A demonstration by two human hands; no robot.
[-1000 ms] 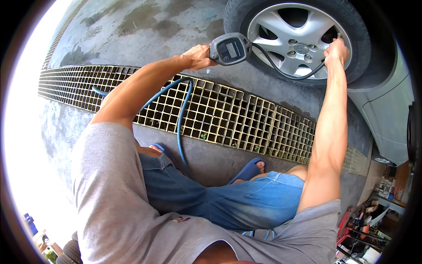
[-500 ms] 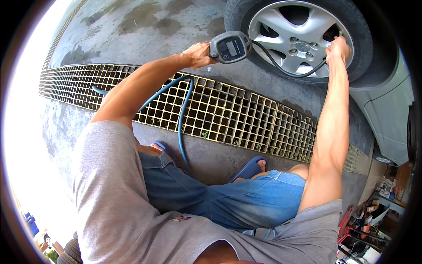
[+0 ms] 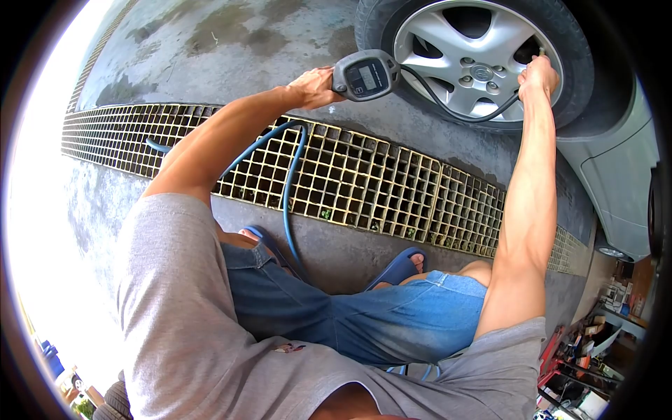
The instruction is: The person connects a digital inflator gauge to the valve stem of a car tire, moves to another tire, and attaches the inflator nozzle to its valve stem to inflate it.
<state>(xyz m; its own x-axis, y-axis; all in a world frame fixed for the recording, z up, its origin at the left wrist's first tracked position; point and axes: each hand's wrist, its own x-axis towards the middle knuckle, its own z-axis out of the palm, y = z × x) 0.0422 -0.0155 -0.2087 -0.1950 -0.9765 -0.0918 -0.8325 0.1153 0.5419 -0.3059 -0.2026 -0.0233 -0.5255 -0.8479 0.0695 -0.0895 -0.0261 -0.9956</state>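
My left hand (image 3: 313,88) is closed round the handle end of a grey digital tyre inflator gauge (image 3: 365,75), its screen facing up toward me. A black hose (image 3: 448,112) runs from the gauge across the front of the wheel (image 3: 483,73) to my right hand (image 3: 539,75). That hand is closed on the hose end at the wheel's rim, by the small brass-coloured tip (image 3: 542,52) showing above the fingers. Whether the tip sits on the valve is hidden. The black tyre (image 3: 578,77) surrounds the silver alloy wheel.
A yellowish floor grating (image 3: 364,178) crosses between my feet and the wheel. A blue air hose (image 3: 288,189) loops over it beneath my left arm. The pale car body (image 3: 619,182) is at right, above cluttered tools (image 3: 577,357). Stacked tyres (image 3: 114,402) stand lower left.
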